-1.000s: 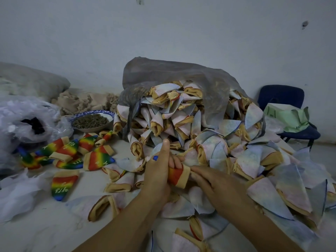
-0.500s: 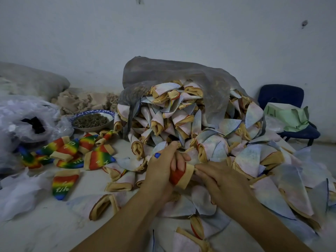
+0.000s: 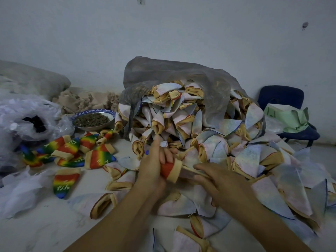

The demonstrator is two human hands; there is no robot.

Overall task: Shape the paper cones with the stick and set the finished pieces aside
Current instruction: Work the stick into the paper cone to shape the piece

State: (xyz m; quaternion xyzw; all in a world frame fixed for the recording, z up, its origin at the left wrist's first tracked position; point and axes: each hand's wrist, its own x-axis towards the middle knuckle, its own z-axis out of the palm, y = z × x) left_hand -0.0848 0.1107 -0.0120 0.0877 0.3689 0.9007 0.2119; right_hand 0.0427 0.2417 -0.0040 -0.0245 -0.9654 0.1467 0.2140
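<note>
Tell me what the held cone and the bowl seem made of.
Cone: looks like soft matte cloth rather than paper; its tan cuff is thick and folded. Bowl: probably glazed ceramic, white with a blue patterned rim, though enamel is possible.

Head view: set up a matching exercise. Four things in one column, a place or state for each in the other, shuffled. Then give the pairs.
Things
1. bowl
2. blue chair
3. left hand
4. grey sack

Places and states
A. draped over the heap of pale cones
B. full of dark pellets, left of the heap
C. grips a red cone with a tan cuff
D. bears a green bag, far right

Pairs: 1-B, 2-D, 3-C, 4-A
</note>
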